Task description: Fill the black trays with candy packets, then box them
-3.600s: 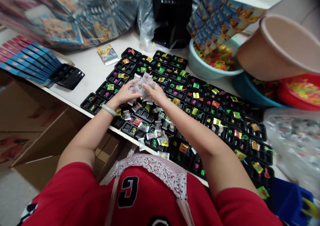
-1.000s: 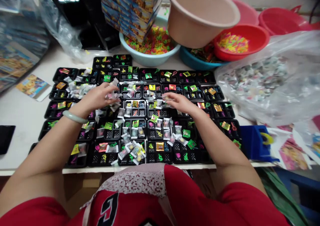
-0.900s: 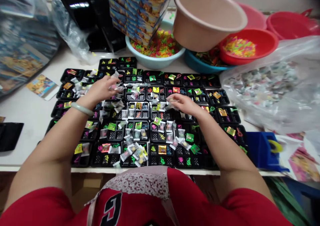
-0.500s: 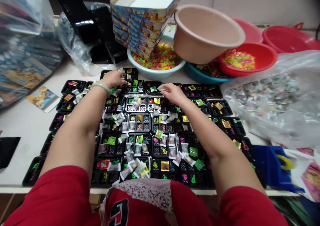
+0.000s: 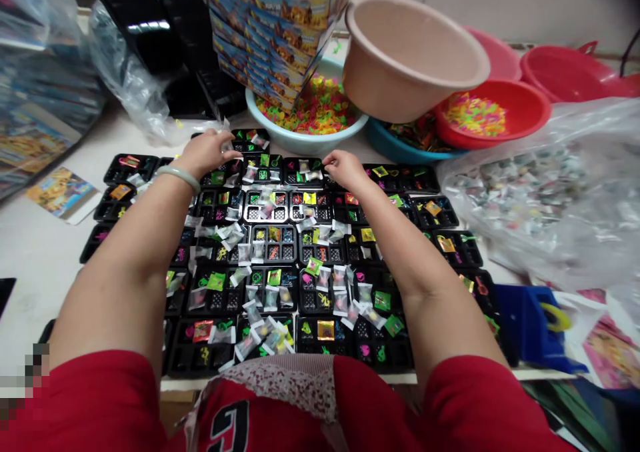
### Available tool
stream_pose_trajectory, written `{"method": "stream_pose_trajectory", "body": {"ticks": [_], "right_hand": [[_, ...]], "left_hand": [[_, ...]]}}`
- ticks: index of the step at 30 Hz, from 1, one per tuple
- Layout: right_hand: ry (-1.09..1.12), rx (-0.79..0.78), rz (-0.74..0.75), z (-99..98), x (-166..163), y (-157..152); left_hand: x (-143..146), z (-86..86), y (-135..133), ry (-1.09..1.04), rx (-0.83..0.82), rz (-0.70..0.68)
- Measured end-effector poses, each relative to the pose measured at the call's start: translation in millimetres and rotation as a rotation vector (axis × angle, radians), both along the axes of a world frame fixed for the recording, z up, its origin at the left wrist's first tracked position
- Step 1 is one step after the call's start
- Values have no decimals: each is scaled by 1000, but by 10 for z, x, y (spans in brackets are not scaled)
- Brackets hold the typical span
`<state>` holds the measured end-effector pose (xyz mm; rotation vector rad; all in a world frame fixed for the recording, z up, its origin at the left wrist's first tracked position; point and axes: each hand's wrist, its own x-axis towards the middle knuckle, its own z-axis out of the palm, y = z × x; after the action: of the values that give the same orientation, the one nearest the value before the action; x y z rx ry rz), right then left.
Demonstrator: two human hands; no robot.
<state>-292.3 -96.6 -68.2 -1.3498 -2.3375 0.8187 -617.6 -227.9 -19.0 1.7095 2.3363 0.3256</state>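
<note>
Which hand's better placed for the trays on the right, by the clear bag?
Right, probably. The right hand sits on the far row, closer to those trays. The left hand is over the far-left end and would have to cross the right arm.

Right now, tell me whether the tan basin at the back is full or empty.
Empty: the tan basin shows only a bare inner wall, with no pieces inside.

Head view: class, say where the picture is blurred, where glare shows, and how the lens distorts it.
Head view: printed packs at the left edge are smeared; glare streaks the black stack at top left; left hand and right hand over the black trays are fairly sharp; the wide lens stretches the forearms toward the bottom corners.
</note>
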Motion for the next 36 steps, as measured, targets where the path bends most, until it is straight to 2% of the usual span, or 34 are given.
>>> {"method": "stream_pose_trajectory", "body": {"ticks": [5, 7, 9, 13, 16, 19, 23, 26, 30, 33, 36], "right_hand": [[463, -370, -100, 61, 216, -214], [588, -460, -99, 92, 391, -401], [617, -495, -114, 126, 601, -628], [547, -447, -150, 223, 1074, -1026], [430, -290, -190, 324, 1459, -1153], [279, -131, -210, 371, 1817, -1185], [110, -63, -169, 244, 2159, -1199], [46, 8, -224, 92, 2364, -1170], [107, 47, -258, -87, 2583, -1104], [160, -7, -221, -209, 2651, -1075], [257, -46, -263, -288, 2725, -1052]], "left_hand": [[17, 150, -196, -147, 159, 103], [103, 223, -381, -247, 239, 147], [246, 285, -653, -392, 269, 124], [608, 346, -1313, -612, 183, -22], [824, 332, -1722, -597, 75, -78], [961, 274, -1980, -570, 31, -82], [1127, 168, -2128, -584, -28, -98], [1267, 111, -2151, -618, -74, -101], [1404, 52, -2096, -699, -27, -42], [1470, 24, -2037, -756, 14, -6], [1539, 42, -2044, -737, 16, -13]]}}
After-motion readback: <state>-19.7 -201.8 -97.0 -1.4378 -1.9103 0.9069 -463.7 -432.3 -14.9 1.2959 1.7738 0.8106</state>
